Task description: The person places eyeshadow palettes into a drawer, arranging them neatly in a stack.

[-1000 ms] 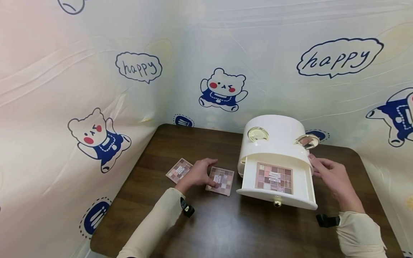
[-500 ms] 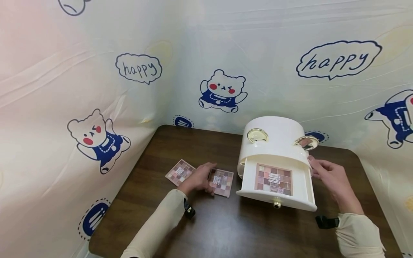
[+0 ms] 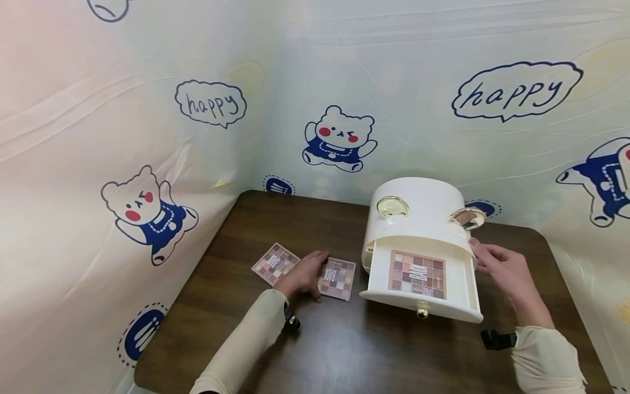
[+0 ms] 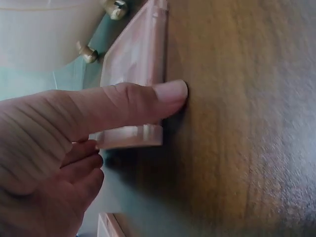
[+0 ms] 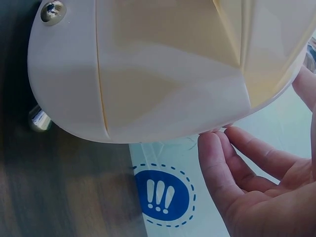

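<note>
In the head view my left hand (image 3: 305,276) is at the left side of an eyeshadow palette (image 3: 337,279) lying on the table. The left wrist view shows the thumb (image 4: 143,102) across the palette's near edge, with other fingers curled behind it. To the right stands a white makeup organizer (image 3: 418,210) with gold round ornaments. Its drawer (image 3: 460,282) is pulled out, and another palette (image 3: 417,275) lies inside. My right hand (image 3: 507,273) rests its fingertips on the organizer's right side, as the right wrist view (image 5: 212,140) shows too.
A third palette (image 3: 275,262) lies on the dark wooden table (image 3: 325,350), left of my left hand. A gold knob (image 3: 421,313) sticks out from the drawer front. Printed fabric (image 3: 339,139) hangs close behind the table's back and left edges.
My left thumb has slid from the top of the middle palette to its near left corner, and the hand has shifted slightly. The right hand and drawer look unmoved.
</note>
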Action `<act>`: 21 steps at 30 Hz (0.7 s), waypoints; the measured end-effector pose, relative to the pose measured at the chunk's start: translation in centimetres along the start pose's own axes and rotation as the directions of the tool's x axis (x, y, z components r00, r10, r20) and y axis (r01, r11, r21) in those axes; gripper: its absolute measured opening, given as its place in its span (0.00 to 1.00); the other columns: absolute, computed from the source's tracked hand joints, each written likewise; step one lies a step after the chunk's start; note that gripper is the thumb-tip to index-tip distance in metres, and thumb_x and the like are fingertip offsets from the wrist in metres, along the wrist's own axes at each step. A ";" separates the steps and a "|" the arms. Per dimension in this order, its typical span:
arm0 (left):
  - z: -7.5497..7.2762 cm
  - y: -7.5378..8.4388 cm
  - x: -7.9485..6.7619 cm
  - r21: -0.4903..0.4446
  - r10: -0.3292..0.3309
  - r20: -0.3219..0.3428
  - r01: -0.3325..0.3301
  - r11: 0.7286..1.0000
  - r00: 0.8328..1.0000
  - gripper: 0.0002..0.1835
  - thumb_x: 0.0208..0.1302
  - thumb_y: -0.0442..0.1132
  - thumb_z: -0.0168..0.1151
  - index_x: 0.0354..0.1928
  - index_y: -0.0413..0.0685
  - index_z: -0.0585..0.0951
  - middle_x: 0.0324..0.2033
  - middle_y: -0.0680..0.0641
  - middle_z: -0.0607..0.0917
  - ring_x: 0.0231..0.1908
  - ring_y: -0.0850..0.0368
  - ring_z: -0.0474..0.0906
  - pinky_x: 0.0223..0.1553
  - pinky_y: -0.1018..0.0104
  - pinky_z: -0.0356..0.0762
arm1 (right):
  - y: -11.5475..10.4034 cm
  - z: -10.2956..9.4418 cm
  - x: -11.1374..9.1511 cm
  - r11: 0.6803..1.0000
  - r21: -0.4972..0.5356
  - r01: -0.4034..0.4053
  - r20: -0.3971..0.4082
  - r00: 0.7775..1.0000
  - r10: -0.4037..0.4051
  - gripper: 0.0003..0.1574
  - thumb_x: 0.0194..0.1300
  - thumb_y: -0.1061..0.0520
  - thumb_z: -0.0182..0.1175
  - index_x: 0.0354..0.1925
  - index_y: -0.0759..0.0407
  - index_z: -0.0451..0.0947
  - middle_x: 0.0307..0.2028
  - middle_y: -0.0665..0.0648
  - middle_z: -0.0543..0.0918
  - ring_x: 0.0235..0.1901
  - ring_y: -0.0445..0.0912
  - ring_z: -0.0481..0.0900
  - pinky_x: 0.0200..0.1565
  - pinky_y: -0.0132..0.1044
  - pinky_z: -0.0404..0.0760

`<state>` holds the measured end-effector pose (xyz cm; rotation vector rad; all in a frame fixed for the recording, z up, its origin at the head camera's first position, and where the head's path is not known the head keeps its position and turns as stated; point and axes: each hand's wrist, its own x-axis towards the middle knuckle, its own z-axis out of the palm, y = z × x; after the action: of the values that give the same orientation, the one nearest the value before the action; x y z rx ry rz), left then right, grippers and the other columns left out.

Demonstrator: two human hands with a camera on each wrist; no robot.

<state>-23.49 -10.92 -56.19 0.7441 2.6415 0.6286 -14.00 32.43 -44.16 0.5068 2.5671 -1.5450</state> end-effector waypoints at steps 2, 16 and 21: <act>0.0 -0.1 -0.1 0.009 -0.001 0.001 0.001 1.000 1.000 0.71 0.21 0.39 0.92 0.74 0.32 0.61 0.71 0.36 0.65 0.70 0.42 0.62 0.69 0.55 0.62 | 0.1 0.0 0.1 1.000 -0.003 0.003 0.001 1.000 -0.003 0.58 0.70 0.26 0.49 0.70 0.76 0.62 0.63 0.78 0.68 0.43 0.45 0.82 0.58 0.65 0.72; 0.4 -1.7 -1.2 -0.207 0.000 -0.090 -0.018 0.978 0.996 0.63 0.28 0.41 0.90 0.72 0.38 0.65 0.67 0.40 0.70 0.66 0.45 0.67 0.66 0.53 0.65 | 0.1 0.1 0.1 1.000 -0.002 0.007 -0.009 1.000 -0.007 0.57 0.70 0.26 0.50 0.69 0.75 0.63 0.64 0.78 0.68 0.47 0.54 0.82 0.58 0.65 0.73; -0.1 -1.9 -2.1 -0.343 -0.015 -0.122 -0.028 0.939 0.992 0.63 0.31 0.40 0.88 0.74 0.40 0.64 0.70 0.40 0.67 0.68 0.44 0.64 0.67 0.49 0.63 | 0.1 0.1 0.0 1.000 0.002 0.005 -0.003 1.000 -0.005 0.58 0.70 0.26 0.49 0.70 0.75 0.62 0.64 0.78 0.67 0.53 0.65 0.78 0.58 0.68 0.70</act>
<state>-22.60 -13.57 -56.61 0.6259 2.5326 1.1363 -13.95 32.36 -44.28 0.5040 2.5710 -1.5502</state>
